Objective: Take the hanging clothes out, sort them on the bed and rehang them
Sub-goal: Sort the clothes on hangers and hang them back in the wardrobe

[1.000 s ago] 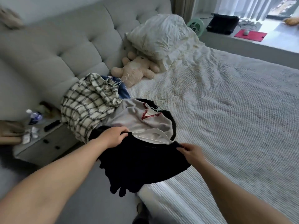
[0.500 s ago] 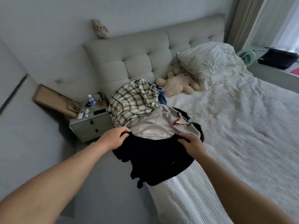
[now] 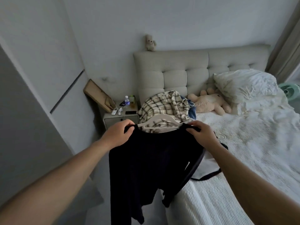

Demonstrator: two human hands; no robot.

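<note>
A black long-sleeved top (image 3: pixel 151 163) hangs in the air beside the bed (image 3: pixel 253 153), held up by both shoulders. My left hand (image 3: pixel 121 132) grips its left shoulder and my right hand (image 3: pixel 200 133) grips its right shoulder. A white hanger (image 3: pixel 159 120) shows just above the neckline between my hands. Behind it a plaid shirt (image 3: pixel 164 106) lies in a heap on the bed with a blue garment (image 3: pixel 192 113) at its side. A pale garment with dark trim (image 3: pixel 207 169) lies on the bed edge, partly hidden by the black top.
A nightstand (image 3: pixel 121 118) with a bottle (image 3: pixel 127 101), phone and remotes stands left of the bed. A plush toy (image 3: pixel 209 103) and pillow (image 3: pixel 245 86) lie near the tufted headboard (image 3: pixel 185 69). A small bear (image 3: pixel 150 43) sits on top. Floor lies below the hanging top.
Both hands have lifted the black top off the pile on the bed, so it now hangs full length. The view has tilted up toward the wall.
</note>
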